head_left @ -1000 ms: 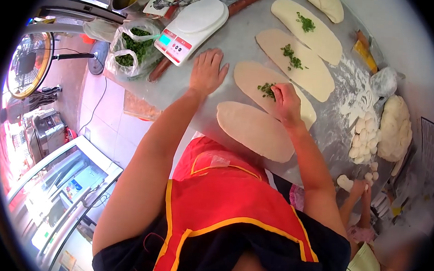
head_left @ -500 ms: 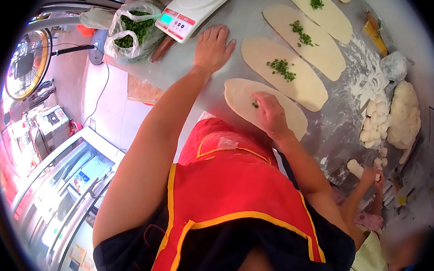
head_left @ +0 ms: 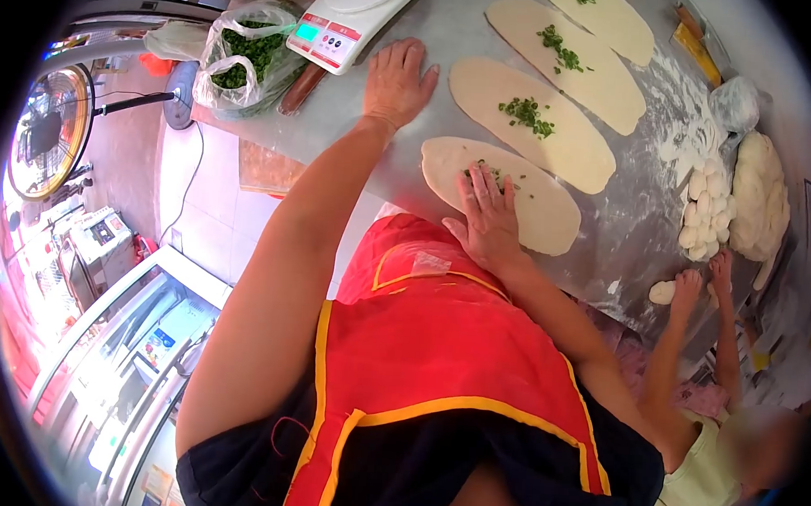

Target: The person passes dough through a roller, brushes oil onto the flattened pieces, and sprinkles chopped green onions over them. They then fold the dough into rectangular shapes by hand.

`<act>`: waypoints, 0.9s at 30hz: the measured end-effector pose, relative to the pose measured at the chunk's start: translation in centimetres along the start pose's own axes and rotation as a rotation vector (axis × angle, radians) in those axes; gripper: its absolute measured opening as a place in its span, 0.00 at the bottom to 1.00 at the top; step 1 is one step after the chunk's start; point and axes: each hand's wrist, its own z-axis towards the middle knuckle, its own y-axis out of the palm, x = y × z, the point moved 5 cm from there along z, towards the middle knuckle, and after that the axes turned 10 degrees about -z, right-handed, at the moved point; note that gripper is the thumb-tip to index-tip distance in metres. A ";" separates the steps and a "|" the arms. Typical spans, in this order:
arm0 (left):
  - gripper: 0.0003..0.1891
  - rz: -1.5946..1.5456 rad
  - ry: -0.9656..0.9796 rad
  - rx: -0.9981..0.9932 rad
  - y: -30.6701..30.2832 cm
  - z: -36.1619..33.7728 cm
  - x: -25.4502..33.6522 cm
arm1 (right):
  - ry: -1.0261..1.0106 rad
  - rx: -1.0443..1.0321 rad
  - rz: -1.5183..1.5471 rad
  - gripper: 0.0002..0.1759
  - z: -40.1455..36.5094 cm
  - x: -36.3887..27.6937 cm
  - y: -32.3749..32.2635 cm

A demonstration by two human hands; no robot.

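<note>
My left hand [head_left: 397, 83] lies flat on the metal table [head_left: 339, 114], fingers spread, just right of the white scale [head_left: 338, 33]. My right hand [head_left: 490, 216] rests with fingers apart over the nearest oval dough sheet [head_left: 548, 209]; its fingertips touch chopped green herbs scattered there. Farther back lie more oval sheets, among them a second sheet [head_left: 485, 89] and a third [head_left: 603, 85], each with a small heap of herbs in the middle. A clear plastic bag [head_left: 291, 76] of chopped herbs [head_left: 256, 52] stands left of the scale.
At the right are small dough pieces [head_left: 704, 207], a large dough mass [head_left: 759, 196], spilled flour [head_left: 683, 116] and a tied plastic bag [head_left: 735, 106]. Another person's hands [head_left: 701, 282] work at small dough at the lower right. A fan [head_left: 53, 131] stands at the left.
My right hand has gone from bunched fingers to a spread, flatter pose, and more herbs show on the nearest sheet. My left hand stays flat. The other person's hands have moved up the table.
</note>
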 end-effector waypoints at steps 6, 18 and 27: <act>0.18 -0.029 0.006 0.020 -0.4 0.0 0.5 | 0.060 -0.085 -0.122 0.37 -3.5 1.6 -0.2; 0.13 -0.169 0.066 0.009 -0.5 -0.5 0.1 | 0.209 -0.062 -0.164 0.38 -7.8 3.2 -0.9; 0.07 -0.321 0.127 -0.206 -1.4 -4.7 4.3 | 0.184 0.039 -0.127 0.36 -6.2 2.6 -1.9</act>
